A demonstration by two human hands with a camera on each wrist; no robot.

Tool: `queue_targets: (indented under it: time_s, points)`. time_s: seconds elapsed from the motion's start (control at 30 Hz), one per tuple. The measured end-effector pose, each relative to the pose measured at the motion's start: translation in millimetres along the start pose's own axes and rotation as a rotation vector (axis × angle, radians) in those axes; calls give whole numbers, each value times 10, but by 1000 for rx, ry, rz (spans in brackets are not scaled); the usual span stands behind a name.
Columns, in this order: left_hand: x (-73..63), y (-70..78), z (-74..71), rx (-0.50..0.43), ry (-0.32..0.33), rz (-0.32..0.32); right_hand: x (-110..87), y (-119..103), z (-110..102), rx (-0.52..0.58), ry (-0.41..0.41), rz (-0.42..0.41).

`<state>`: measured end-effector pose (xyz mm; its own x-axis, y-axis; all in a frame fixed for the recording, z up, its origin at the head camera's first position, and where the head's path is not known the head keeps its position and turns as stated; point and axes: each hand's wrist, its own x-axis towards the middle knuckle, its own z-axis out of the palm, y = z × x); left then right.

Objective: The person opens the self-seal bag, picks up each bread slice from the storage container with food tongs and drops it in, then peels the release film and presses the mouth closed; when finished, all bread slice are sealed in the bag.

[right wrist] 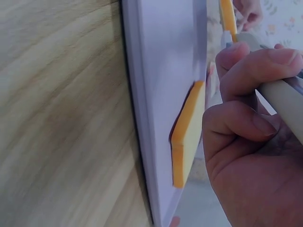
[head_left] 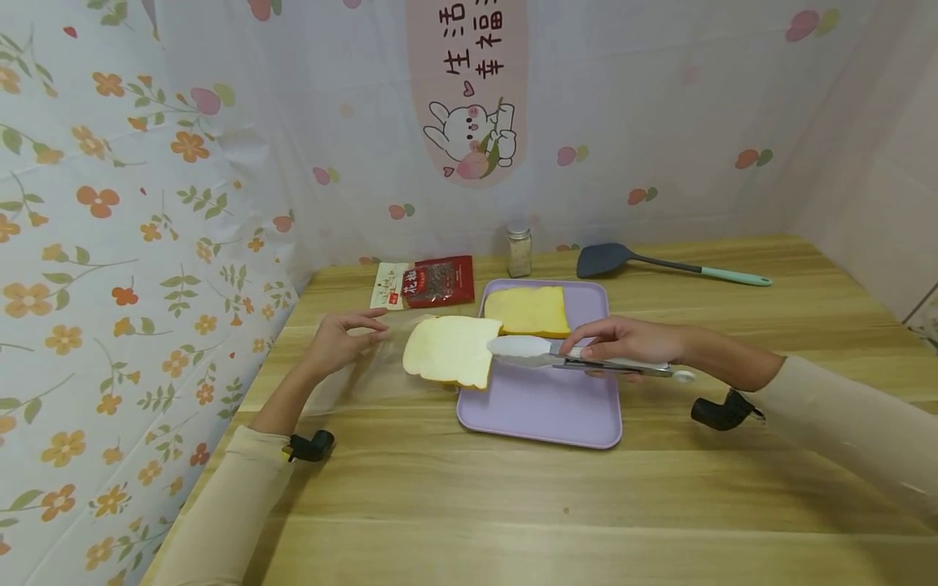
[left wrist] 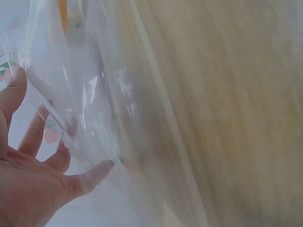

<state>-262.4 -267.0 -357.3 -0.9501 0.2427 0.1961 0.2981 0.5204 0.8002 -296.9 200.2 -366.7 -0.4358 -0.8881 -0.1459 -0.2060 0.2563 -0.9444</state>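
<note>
My right hand (head_left: 628,340) grips white-headed metal tongs (head_left: 519,352). Between the tongs' tips is a slice of bread (head_left: 450,350), pale with a brown crust, which overlaps the left edge of the lilac tray (head_left: 538,415). To its left, my left hand (head_left: 344,342) has its fingers spread and bent at the edge of a clear plastic bag (left wrist: 94,109). In the left wrist view the fingers (left wrist: 90,179) touch the thin film and stand apart. Another slice of bread (head_left: 529,311) lies flat at the back of the tray.
Behind the tray stand a glass jar (head_left: 519,251) with a metal lid and a red and cream spice packet (head_left: 440,282). A spatula (head_left: 659,263) with a dark head and mint handle lies at the back right. Patterned cloth hangs behind and to the left of the wooden table (head_left: 469,505).
</note>
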Motion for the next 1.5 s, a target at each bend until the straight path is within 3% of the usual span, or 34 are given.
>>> queue_targets:
  time_s: [0.17, 0.3, 0.6, 1.03, 1.5]
  points:
    - [50, -230, -10, -34, -1, 6, 151, 2, 2, -12, -20, -11]
    - [56, -284, -21, -42, -1, 30, 268, 0, 5, -17, -12, 6]
    - [49, -312, -17, -63, -4, 28, 526, -20, 53, -12, -6, 70]
    - [68, -298, 33, -34, -21, 43, 816, -40, 64, -27, -40, 24]
    - [61, -315, 13, -53, -9, 35, 968, -108, 62, 2, -103, 9]
